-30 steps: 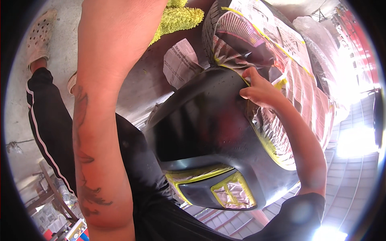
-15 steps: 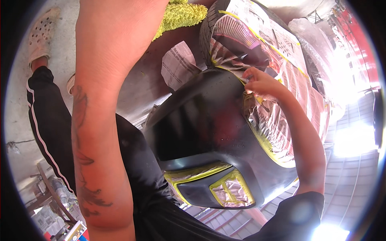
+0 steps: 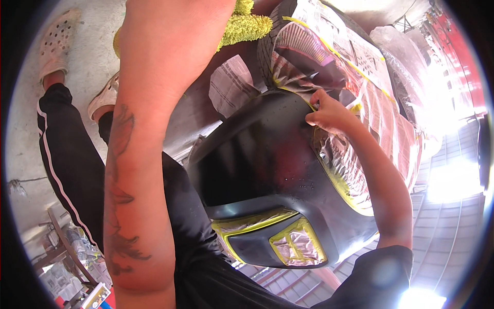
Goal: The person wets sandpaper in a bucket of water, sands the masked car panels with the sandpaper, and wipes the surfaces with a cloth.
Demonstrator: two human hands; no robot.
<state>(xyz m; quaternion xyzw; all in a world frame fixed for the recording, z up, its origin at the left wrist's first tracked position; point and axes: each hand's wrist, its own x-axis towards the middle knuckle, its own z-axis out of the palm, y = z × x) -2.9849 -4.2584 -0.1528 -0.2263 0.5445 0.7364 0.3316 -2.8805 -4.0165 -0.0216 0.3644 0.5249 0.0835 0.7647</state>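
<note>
My left hand [image 3: 175, 46] is large at the top, its fingers cut off or hidden. A fuzzy yellow-green microfiber cloth [image 3: 247, 28] shows on both sides of it and appears to be in its grip. Below and to the right is a dark car bumper [image 3: 242, 149], with water drops on its surface. My right hand [image 3: 332, 114] is closed at the bumper's upper right edge, where yellow tape meets masking paper [image 3: 381, 110]. Its fingertips pinch together; whatever is between them is too small to make out.
Newspaper covers the body beside a tire [image 3: 265, 56]. A loose newspaper flap [image 3: 231, 85] hangs near the bumper. Taped paper masks a square opening [image 3: 298, 243] low on the bumper. Clear plastic sheeting [image 3: 393, 46] lies at the upper right. A wooden frame [image 3: 67, 252] stands lower left.
My left hand and forearm have shifted right, and the cloth has moved slightly right and down. My right hand stays at the bumper edge, its fingers slightly shifted.
</note>
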